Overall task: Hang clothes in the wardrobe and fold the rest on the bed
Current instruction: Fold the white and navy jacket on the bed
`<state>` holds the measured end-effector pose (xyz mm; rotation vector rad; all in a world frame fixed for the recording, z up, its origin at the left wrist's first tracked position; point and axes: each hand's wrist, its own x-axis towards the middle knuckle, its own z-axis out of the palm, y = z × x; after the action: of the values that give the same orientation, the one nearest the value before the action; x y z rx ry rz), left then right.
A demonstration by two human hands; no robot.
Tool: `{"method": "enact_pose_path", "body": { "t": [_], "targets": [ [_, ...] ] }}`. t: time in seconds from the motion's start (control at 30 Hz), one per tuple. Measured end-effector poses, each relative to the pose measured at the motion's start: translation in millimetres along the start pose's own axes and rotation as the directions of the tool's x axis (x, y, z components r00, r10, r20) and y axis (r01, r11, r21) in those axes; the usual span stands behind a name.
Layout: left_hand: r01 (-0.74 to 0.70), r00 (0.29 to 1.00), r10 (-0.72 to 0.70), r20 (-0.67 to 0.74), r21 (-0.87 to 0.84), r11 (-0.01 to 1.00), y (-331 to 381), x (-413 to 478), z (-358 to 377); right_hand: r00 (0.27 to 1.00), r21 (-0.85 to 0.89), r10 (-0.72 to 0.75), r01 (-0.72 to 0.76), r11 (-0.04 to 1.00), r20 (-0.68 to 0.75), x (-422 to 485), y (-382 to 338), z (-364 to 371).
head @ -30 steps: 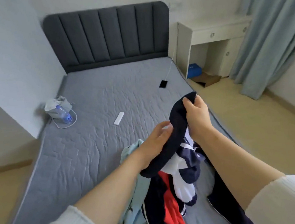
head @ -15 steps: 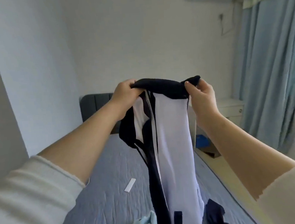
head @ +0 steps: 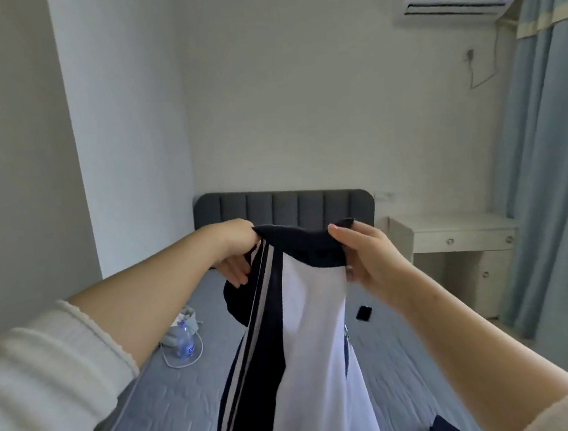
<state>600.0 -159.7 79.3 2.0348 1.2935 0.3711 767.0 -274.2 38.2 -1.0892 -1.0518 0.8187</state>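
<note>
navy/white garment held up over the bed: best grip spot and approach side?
Likely the navy band along the top edge of the garment, one end per hand, coming in from either side. The left hand and right hand pinch its ends, so the band spans between them and the white panel hangs straight below without bunching.

Both arms up, left grip (head: 236, 250) and right grip (head: 370, 259) pinching the garment (head: 315, 315) by its top edge.
I hold my grips level and near each other out in front of me, forearms bare, cream sleeves (head: 50, 383) pushed back. My left fingers curl downward around the cloth; my right thumb presses on the near side, its fingers behind.
</note>
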Motion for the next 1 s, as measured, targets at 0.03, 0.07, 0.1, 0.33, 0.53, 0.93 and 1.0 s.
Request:
{"method": "enact_pose_path", "body": {
  "t": [0.03,0.07,0.1,0.33,0.53,0.93,1.0],
  "targets": [
    [-0.041,0.999,0.043,0.025,-0.073,0.997,-5.7,-0.8,3.3,0.988,-0.048,0.075,-0.07,0.996,0.131,-5.4,5.9,3.8],
    [-0.098,0.994,0.106,0.03,-0.188,0.977,-10.3,-0.6,6.4,0.958,-0.091,0.16,-0.142,0.986,0.239,-9.9,11.4,5.3],
    [-0.145,0.986,0.163,0.025,-0.338,0.93,-14.7,-0.3,8.9,0.926,-0.139,0.235,-0.201,0.97,0.296,-10.6,17.5,5.1],
    [-0.218,0.906,0.412,0.098,-0.727,0.651,-28.4,-11.8,14.9,0.989,-0.513,0.066,-0.123,0.849,-0.129,-0.5,63.1,6.4],
    [-0.162,0.953,0.304,0.021,-0.809,0.565,-34.9,-14.5,4.0,0.933,-0.639,0.34,-0.194,0.745,0.114,-6.3,78.5,16.3],
    [-0.117,0.861,0.388,-0.327,0.616,0.779,-79.0,2.0,18.9,0.966,-0.577,0.005,-0.158,0.802,-0.258,1.3,88.5,18.4],
    [0.03,0.911,0.247,-0.331,0.65,0.759,-93.7,3.7,22.3,0.961,-0.575,-0.055,-0.117,0.81,-0.272,0.1,89.3,21.4]
  ]
}}
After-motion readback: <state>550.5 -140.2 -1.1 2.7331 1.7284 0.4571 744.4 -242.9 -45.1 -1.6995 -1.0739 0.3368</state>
